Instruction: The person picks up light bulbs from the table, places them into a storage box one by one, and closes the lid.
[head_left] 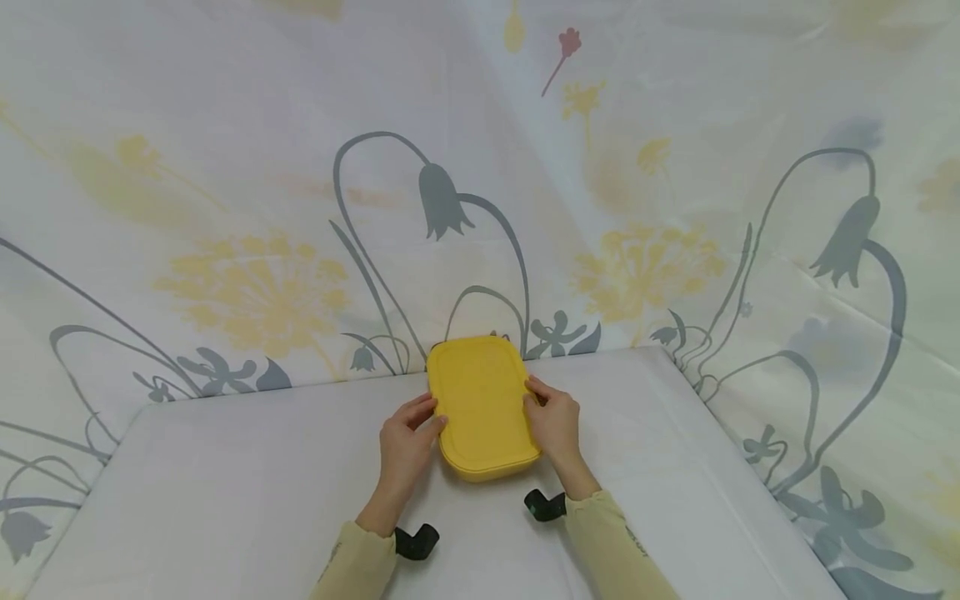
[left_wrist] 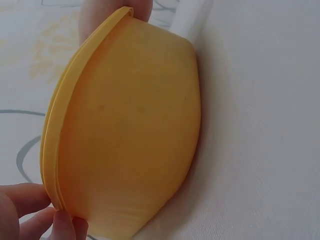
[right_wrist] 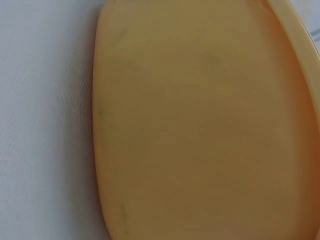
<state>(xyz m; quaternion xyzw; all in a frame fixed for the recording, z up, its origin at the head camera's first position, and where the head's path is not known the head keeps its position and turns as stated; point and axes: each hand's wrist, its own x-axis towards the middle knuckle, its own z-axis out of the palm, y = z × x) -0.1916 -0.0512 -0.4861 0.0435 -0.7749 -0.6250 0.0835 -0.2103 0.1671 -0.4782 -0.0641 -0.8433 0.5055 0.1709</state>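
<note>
A yellow rectangular food container (head_left: 483, 404) with a rounded lid sits near the back edge of the white table. At its left side my left hand (head_left: 405, 437) pinches the lid's rim, thumb on top and fingers at the edge. In the left wrist view those fingers (left_wrist: 30, 200) grip the rim (left_wrist: 57, 135) above the container's side wall. On the opposite edge my right hand (head_left: 555, 421) holds the rim, its thumb over the lid. The right wrist view is filled by the container wall (right_wrist: 200, 125); the right hand's fingers are outside that view.
The white tabletop (head_left: 247, 467) extends around the container. Behind it and along the right hangs a pale curtain (head_left: 480, 275) printed with grey and yellow flowers. Black wrist-worn camera mounts (head_left: 417, 542) stick out from both light yellow sleeves (head_left: 356, 562).
</note>
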